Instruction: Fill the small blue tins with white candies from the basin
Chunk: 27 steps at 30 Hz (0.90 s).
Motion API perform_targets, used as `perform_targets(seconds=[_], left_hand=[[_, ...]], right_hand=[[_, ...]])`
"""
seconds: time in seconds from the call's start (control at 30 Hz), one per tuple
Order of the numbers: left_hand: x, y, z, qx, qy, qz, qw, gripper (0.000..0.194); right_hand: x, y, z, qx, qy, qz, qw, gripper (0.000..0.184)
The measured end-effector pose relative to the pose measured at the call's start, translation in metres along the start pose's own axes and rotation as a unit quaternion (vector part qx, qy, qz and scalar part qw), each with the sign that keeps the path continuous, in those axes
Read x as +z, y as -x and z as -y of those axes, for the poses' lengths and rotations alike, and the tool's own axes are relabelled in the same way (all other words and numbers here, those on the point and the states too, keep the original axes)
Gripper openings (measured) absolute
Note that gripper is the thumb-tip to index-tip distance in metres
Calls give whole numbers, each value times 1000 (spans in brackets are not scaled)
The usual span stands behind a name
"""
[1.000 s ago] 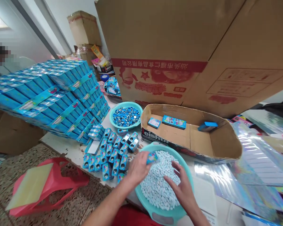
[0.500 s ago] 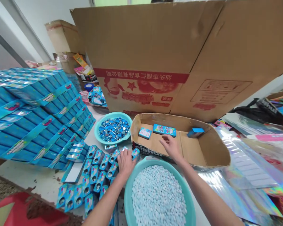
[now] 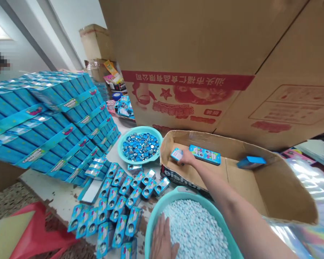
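My left hand [image 3: 162, 239] lies with fingers stretched out at the left side of a turquoise basin [image 3: 150, 219], over the small pale-blue and white candies [image 3: 199, 230] in it. It holds nothing. In the long cut-down cardboard box, my right hand [image 3: 187, 157] has its fingers closed on a small blue candy box [image 3: 176, 154] at the left end. Just right of that hand lies a longer blue box [image 3: 205, 154]. Another blue box [image 3: 251, 162] leans farther right. Several blue boxes with round holes in their ends [image 3: 120, 208] stand left of the basin.
A second turquoise bowl [image 3: 120, 153] holds round blue and silver caps [image 3: 140, 146]. Stacked blue display cartons [image 3: 56, 122] rise at the left. Behind the cardboard box [image 3: 280, 187] stands a large carton [image 3: 183, 43]. Shiny plastic sheets [image 3: 310, 201] lie at right.
My left hand has left the blue boxes and come down to the candy basin. My right hand has moved left inside the cardboard box and closed on the small box. The view has shifted.
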State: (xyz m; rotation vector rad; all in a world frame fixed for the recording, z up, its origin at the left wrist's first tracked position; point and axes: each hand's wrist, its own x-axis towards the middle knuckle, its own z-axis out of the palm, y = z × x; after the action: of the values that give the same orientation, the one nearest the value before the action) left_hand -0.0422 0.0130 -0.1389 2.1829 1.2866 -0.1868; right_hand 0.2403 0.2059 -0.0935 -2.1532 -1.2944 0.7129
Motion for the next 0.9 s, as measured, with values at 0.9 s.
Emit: perform_targets(seconds=[0.9], left_hand=[[24,16,-103,-80,80,74,991,58]], right_hand=[[-5,396,-84,242,-585,-108,767,45]])
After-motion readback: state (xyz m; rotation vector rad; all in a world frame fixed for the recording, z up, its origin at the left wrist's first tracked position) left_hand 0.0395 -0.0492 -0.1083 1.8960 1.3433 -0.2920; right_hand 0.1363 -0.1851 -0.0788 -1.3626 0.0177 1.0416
